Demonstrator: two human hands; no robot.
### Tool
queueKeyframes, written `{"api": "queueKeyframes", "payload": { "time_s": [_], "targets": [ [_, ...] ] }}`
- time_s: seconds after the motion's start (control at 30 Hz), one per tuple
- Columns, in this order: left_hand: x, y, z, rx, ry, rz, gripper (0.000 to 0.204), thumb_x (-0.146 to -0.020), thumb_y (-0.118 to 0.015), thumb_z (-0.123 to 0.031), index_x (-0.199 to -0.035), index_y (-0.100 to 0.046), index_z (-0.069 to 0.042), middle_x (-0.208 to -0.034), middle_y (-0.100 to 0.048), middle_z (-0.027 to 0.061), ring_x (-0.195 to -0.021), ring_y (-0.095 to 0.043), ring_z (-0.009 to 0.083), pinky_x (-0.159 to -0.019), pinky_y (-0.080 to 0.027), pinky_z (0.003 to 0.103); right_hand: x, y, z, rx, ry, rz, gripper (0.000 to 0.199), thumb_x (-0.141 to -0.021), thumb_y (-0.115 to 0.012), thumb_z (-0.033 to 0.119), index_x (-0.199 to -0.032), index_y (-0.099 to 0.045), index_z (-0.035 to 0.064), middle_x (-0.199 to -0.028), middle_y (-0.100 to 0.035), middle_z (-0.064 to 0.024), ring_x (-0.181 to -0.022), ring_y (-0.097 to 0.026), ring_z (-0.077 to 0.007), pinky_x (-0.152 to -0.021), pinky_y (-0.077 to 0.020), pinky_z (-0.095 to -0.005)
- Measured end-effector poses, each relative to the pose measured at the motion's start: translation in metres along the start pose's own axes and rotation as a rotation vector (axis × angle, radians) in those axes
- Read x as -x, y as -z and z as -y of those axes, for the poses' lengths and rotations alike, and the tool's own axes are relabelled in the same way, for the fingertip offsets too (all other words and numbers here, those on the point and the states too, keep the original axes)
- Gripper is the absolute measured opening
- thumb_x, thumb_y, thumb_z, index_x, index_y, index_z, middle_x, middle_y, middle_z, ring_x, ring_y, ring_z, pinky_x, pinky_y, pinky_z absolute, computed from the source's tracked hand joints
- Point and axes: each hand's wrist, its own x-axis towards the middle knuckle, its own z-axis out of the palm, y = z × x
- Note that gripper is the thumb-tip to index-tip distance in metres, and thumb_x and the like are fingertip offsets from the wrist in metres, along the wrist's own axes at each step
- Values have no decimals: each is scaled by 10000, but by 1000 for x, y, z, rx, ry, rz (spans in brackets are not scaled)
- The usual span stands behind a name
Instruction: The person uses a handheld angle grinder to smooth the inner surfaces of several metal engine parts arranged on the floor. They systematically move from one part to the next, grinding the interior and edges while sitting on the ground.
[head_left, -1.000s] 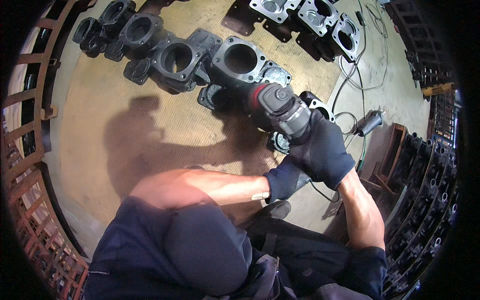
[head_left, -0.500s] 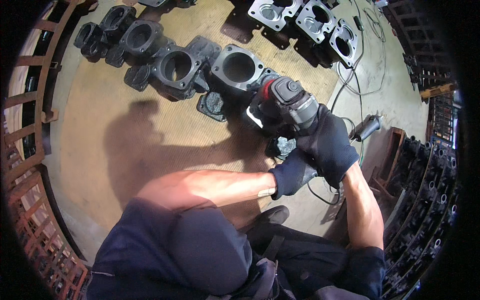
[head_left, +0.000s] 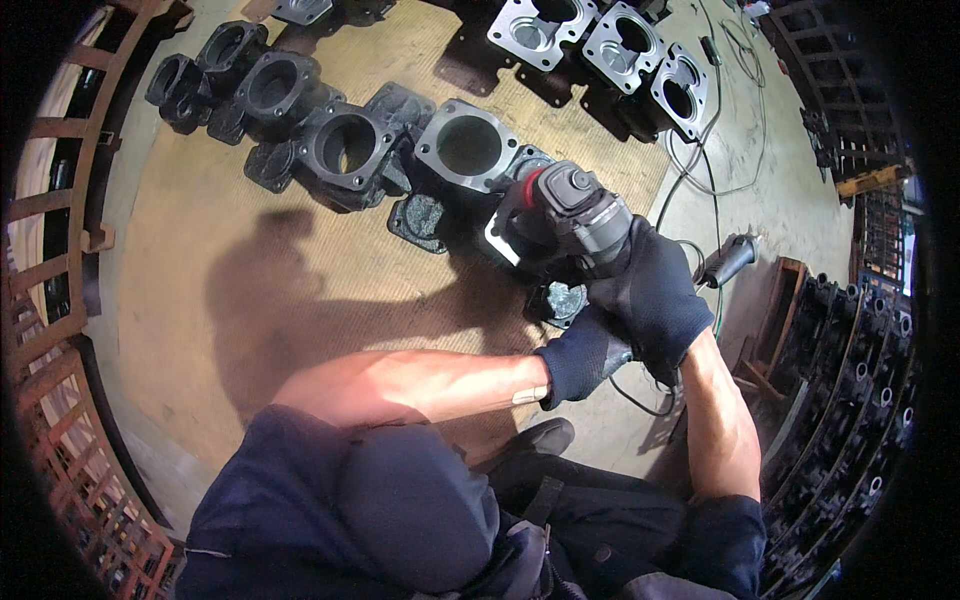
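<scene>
In dark gloves, both my hands grip an angle grinder (head_left: 588, 212) with a grey head and a red edge at its disc side. My right hand (head_left: 662, 288) wraps around the body just behind the head. Lower and to the left, my left hand (head_left: 588, 355) is closed around the rear of the tool, mostly hiding it. The grinder head lies over a dark metal casting (head_left: 502, 236) with a bright machined rim; the disc's contact is hidden. Left of it stands another casting (head_left: 468, 148) with a round bore and flat flange.
More bored castings (head_left: 347, 148) run toward the upper left on a tan ribbed mat (head_left: 170, 300). Bright-faced castings (head_left: 622, 48) line the far right. A second corded tool (head_left: 732, 262) and cables lie on the floor. Rusty metal racks (head_left: 62, 200) and stacked dark parts (head_left: 850, 400) flank both sides.
The scene has shifted slightly left and down in the picture. My hands keep their hold on the grinder, whose head stays over the same casting.
</scene>
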Motion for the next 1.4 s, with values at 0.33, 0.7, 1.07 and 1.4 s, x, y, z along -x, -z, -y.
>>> {"api": "queueKeyframes", "payload": {
  "time_s": [0.33,0.7,1.07,1.4],
  "targets": [
    [28,-16,-24,745,440,-113,405,-980,-396,-117,-1362,-301,-23,-1343,-422,123,-1256,-413,167,-1084,-331,265,32,-8,11,101,45,221,512,-611,-736,302,-1018,-569,39,-884,-662,-209,-836,-650,-369,-755,-530,-399],
    [-5,-19,-9,-284,-116,5,331,-867,-600,-37,-1187,-522,2,-1195,-574,99,-1124,-512,157,-956,-424,297,8,8,-15,17,-35,13,465,-620,-691,182,-1008,-560,-40,-831,-648,-246,-822,-649,-385,-724,-518,-396],
    [18,-24,7,-423,40,73,402,-879,-614,-140,-1243,-503,-9,-1260,-543,115,-1197,-473,174,-994,-393,313,38,-5,-29,-28,-44,27,500,-600,-703,240,-1007,-561,-12,-892,-644,-249,-859,-628,-405,-761,-516,-402],
    [-7,0,12,-96,-93,27,285,-874,-610,-96,-1135,-557,6,-1124,-597,112,-1046,-535,159,-918,-438,309,8,8,-1,0,7,28,518,-587,-720,201,-1028,-569,-23,-861,-658,-228,-823,-656,-366,-745,-518,-381]
  ]
}}
